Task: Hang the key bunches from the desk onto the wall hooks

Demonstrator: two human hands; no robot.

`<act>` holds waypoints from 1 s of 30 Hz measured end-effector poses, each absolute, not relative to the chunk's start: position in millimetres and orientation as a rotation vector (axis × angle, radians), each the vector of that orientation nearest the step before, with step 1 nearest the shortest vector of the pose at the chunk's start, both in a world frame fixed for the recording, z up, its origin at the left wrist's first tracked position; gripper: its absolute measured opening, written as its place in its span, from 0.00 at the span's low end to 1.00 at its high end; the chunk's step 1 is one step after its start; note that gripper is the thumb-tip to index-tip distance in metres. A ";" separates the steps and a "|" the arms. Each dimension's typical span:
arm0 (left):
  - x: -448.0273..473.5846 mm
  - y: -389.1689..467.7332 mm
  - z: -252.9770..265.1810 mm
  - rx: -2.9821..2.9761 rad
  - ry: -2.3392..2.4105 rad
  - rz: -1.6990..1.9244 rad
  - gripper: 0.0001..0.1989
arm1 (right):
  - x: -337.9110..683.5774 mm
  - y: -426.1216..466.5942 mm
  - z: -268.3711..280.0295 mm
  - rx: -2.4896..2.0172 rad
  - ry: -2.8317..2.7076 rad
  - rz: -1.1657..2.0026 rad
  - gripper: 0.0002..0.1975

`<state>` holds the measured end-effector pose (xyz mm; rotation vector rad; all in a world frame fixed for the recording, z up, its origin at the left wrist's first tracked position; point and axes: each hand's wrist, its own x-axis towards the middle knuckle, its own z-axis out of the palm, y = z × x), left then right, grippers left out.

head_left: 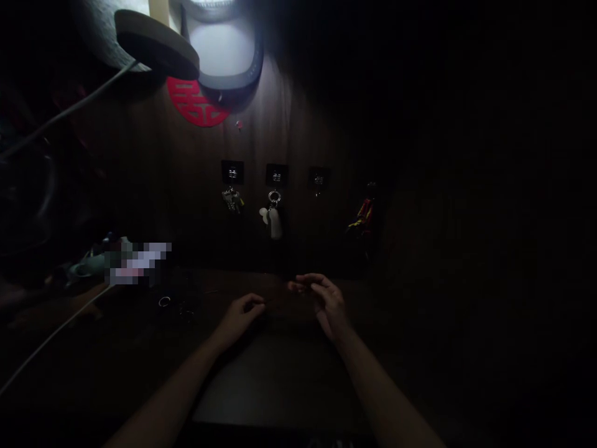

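Observation:
In dim light, my left hand [241,316] is low over the dark tabletop, fingers loosely curved and the thumb slightly apart from them. Nothing shows in its gap. To its right is my right hand [329,303], raised a little higher, with bent fingers drawn close together toward the left. A small reddish spot [291,286] shows at its fingertips; whether this is a held thing or a lit fingertip I cannot make out. Behind the hands hang keys [232,200] and a key ring with pale fobs [274,221] from small black hooks [277,174].
A lamp [226,53] glows at the top beside a round-based object [156,46] with a cable [69,112]. A red paper cutout [198,106] is on the wooden panel. A red and yellow strap [362,218] hangs at right. A ring [165,302] lies left.

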<state>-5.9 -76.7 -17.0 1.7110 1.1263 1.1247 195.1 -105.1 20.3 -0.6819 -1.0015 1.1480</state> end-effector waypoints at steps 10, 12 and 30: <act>-3.9 -76.9 -20.8 1.611 1.030 1.119 0.13 | 199.7 -96.0 0.8 -1.001 -1.173 0.946 0.13; -4.3 -77.7 -19.3 1.648 1.033 1.127 0.13 | 194.6 -92.0 -11.4 -1.064 -1.263 0.984 0.15; -10.1 -72.7 -20.0 1.694 1.163 1.209 0.12 | 189.9 -109.7 6.4 -0.804 -0.934 1.276 0.17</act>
